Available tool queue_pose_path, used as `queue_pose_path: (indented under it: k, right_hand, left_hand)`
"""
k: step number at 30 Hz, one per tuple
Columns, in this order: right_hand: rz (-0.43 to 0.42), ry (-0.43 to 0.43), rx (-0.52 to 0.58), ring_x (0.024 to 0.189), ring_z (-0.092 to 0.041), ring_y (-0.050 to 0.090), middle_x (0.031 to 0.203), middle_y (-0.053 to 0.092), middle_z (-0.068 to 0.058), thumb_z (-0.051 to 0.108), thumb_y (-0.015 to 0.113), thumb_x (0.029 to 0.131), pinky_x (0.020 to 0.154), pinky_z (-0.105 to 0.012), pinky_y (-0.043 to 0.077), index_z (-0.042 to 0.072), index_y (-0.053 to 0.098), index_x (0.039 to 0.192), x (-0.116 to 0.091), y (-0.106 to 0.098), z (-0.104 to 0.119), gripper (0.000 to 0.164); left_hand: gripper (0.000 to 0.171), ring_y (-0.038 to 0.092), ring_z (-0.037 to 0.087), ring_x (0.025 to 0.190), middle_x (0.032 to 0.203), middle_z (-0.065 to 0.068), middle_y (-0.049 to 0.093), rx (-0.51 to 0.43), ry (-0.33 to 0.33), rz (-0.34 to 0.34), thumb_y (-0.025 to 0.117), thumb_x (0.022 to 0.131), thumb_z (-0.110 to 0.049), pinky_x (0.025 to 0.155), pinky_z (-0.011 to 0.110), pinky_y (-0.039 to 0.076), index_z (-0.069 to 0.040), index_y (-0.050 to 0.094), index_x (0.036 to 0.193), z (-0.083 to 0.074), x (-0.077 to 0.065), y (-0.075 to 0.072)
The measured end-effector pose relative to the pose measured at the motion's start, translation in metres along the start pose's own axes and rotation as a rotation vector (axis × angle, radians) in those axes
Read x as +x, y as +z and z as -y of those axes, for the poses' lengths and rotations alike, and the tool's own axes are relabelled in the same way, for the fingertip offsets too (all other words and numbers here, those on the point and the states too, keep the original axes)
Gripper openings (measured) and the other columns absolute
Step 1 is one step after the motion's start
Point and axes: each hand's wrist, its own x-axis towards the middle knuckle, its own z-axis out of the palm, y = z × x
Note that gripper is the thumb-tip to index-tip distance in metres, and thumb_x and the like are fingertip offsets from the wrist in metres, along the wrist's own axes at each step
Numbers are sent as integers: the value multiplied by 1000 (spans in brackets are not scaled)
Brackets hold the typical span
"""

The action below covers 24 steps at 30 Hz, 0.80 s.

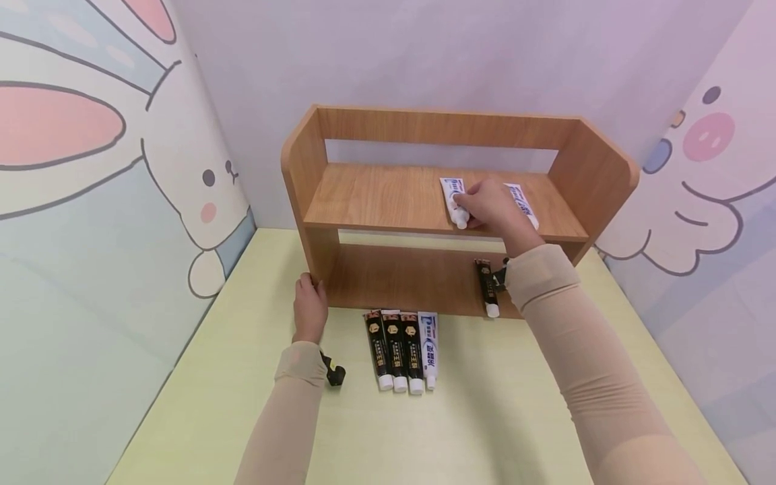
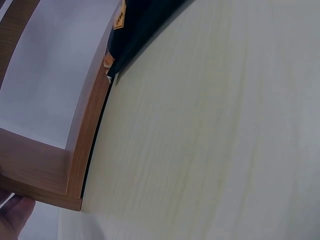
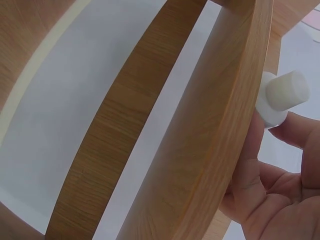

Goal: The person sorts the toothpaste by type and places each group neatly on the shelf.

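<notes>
My right hand (image 1: 494, 205) pinches a white toothpaste tube (image 1: 451, 195) near its capped end, on the upper board of a wooden shelf (image 1: 376, 195). In the right wrist view the tube's white cap (image 3: 287, 91) sticks out past the board's front edge, between thumb and fingers. Just right of that hand, partly behind it, lies another white toothpaste tube (image 1: 523, 205). My left hand (image 1: 310, 310) grips the shelf's left side panel low at its front edge; in the left wrist view its fingers (image 2: 19, 212) show against the panel's outer face.
Several black toothpaste tubes (image 1: 394, 350) and one white toothpaste tube (image 1: 428, 347) lie side by side on the table (image 1: 388, 438) before the shelf. On the lower board, a black toothpaste tube (image 1: 487, 286) lies under my right forearm. Cartoon-printed walls (image 1: 200, 135) enclose the table.
</notes>
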Motion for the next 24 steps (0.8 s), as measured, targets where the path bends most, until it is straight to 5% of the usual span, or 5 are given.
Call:
queue_pose_path:
  k: [12, 17, 24]
  right_hand:
    - [-3, -20, 17, 71, -22, 58, 91, 60, -16, 32, 56, 100, 61, -28, 50, 1, 60, 121, -8, -4, -5, 37]
    - [-1, -21, 11, 74, -23, 57, 90, 60, -15, 33, 54, 100, 63, -29, 47, 2, 51, 135, -15, -4, -6, 47]
    - [-25, -55, 3, 85, -26, 60, 113, 55, -15, 36, 54, 99, 76, -34, 52, 8, 40, 146, -32, -1, -6, 57]
  left_hand:
    - [29, 57, 40, 106, 116, 22, 49, 12, 24, -20, 53, 102, -12, 86, 52, 51, 2, 41, 124, 0, 2, 1]
    - [28, 57, 40, 105, 114, 23, 49, 19, 29, -27, 52, 102, -12, 85, 52, 51, 3, 42, 123, 0, 1, 1]
    - [28, 57, 40, 105, 115, 22, 50, 23, 26, -30, 52, 102, -13, 85, 52, 51, 2, 42, 123, 0, 1, 1]
